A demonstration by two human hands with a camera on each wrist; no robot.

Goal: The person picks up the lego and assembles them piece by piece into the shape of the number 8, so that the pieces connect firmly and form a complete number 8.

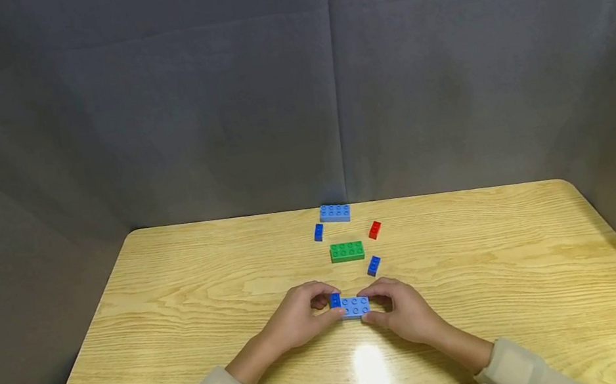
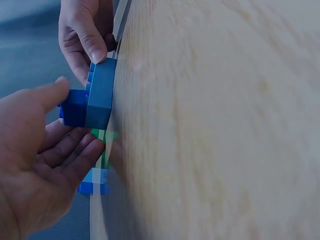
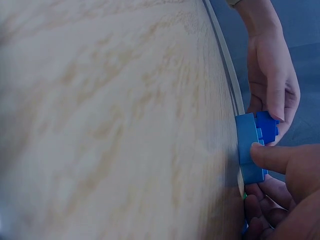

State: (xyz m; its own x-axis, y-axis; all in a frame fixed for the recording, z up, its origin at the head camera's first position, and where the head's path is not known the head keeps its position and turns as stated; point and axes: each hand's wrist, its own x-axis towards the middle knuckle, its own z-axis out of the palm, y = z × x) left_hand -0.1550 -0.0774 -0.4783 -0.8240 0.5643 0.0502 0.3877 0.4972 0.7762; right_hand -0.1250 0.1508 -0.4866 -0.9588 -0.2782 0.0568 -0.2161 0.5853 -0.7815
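Note:
A light blue building brick (image 1: 355,306) with studs on top lies on the table in front of the person. On its left end sits a small dark blue brick (image 1: 335,301); the left wrist view shows this dark blue brick (image 2: 75,107) against the studded face. The left hand (image 1: 305,315) pinches the small brick between thumb and fingers. From the other side, the right hand (image 1: 400,311) holds the right end of the light blue brick, its thumb on the near side (image 3: 246,137) in the right wrist view. Whether the small brick is fully pressed down, I cannot tell.
Beyond the hands lie a green brick (image 1: 347,252), a small blue brick (image 1: 374,266), a small red brick (image 1: 375,230), another small blue brick (image 1: 319,232) and a light blue brick (image 1: 335,213) near the far edge. A dark curtain (image 1: 224,111) hangs behind the wooden table (image 1: 178,284).

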